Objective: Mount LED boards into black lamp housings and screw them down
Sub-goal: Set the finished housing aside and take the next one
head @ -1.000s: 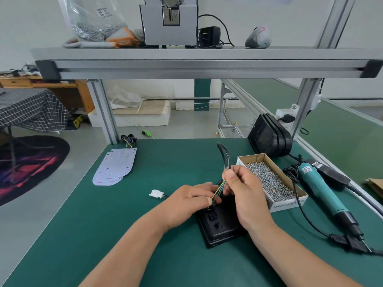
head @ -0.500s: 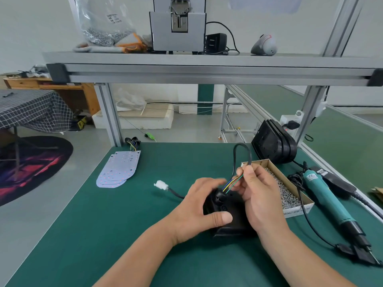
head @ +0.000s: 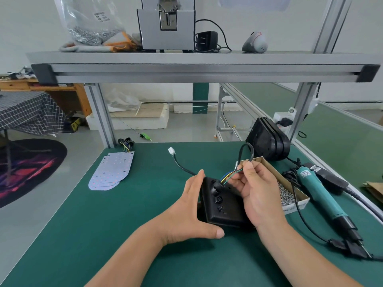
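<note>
The left hand (head: 192, 210) is gripping a black plastic lamp housing (head: 224, 208) from its left side, with the thumb lying along the near edge and the fingers reaching up the far side. This is keeping the housing tilted over the middle of the green table mat (head: 145, 204). The right hand (head: 259, 195) is pinching a bundle of thin blue, yellow and green wires (head: 228, 175) between thumb and forefinger, just where they are coming out of the housing's top. A black sheathed cable (head: 246, 149) is looping above those fingers, and another length is trailing left, ending in a small white plug (head: 171, 151). A stack of pale flat LED boards (head: 112, 170) is lying well to the left. Just beside the right hand an open cardboard box of silver screws (head: 290, 193) is sitting, with a teal electric screwdriver (head: 319, 193) lying further right.
</note>
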Demonstrator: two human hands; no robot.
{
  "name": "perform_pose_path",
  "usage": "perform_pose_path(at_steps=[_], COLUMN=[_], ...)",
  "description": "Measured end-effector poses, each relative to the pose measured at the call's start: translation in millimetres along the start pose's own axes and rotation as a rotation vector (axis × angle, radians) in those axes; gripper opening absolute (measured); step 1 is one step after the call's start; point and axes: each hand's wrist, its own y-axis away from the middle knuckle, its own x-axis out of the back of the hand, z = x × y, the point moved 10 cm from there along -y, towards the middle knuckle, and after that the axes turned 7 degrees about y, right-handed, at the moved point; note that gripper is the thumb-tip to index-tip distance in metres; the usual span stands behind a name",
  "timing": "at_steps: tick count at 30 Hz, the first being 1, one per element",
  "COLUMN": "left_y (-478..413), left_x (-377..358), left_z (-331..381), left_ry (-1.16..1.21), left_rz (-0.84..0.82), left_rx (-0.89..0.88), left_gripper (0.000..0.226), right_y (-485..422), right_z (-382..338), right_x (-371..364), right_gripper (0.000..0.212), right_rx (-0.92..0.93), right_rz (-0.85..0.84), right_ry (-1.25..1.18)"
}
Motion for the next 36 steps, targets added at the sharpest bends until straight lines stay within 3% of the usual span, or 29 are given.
perform_pose_path(at_steps=[3, 5, 7, 11, 13, 15, 18, 27, 32, 36], left_y=[-0.8, -1.2, -1.3, -0.1, -0.3, -0.4, 0.1, -1.7, -4.5, -3.8], left_x=[1.3, 1.5, 1.5, 3.4, 6.0, 8.3, 12.3, 19.6, 18.1, 17.6], left_z=[-4.1, -5.3, -5.1, -0.8, 2.5, 3.5, -1.6, -11.4, -11.8, -10.3], left_ry=[0.043, 0.101, 0.143, 0.201, 0.195, 0.216, 0.319, 0.627, 0.774, 0.788], left_rz=[-0.001, -0.014, -0.030, -0.052, -0.054, -0.056, -0.036, 0.056, 0.082, 0.082], left_rx=[0.024, 0.024, 0.025, 0.034, 0.026, 0.027, 0.059, 0.042, 0.045, 0.052], left_gripper=[0.141, 0.138, 0.136, 0.134, 0.128, 0.121, 0.128, 0.097, 0.094, 0.094], right_y=[-3.0, -2.6, 3.6, 37.6, 46.3, 44.2, 35.8, 15.4, 16.9, 12.9], right_z=[-3.6, -18.0, -46.1, -70.1, -52.9, -35.0, -32.4, -23.4, -22.9, -20.1], right_x=[2.8, 6.8, 0.0, -51.8, -67.1, -66.7, -56.3, -44.5, -45.4, -44.1], right_gripper=[0.003, 0.012, 0.027, 0.032, 0.033, 0.039, 0.042, 0.022, 0.020, 0.025], right_rx=[0.020, 0.124, 0.362, 0.888, 0.954, 0.911, 0.872, 0.591, 0.578, 0.461], right_rz=[0.009, 0.031, -0.004, -0.343, -0.520, -0.605, -0.608, -0.485, -0.470, -0.472], right_ry=[0.105, 0.282, 0.593, 1.027, 1.202, 1.360, 1.425, 1.242, 1.244, 1.255])
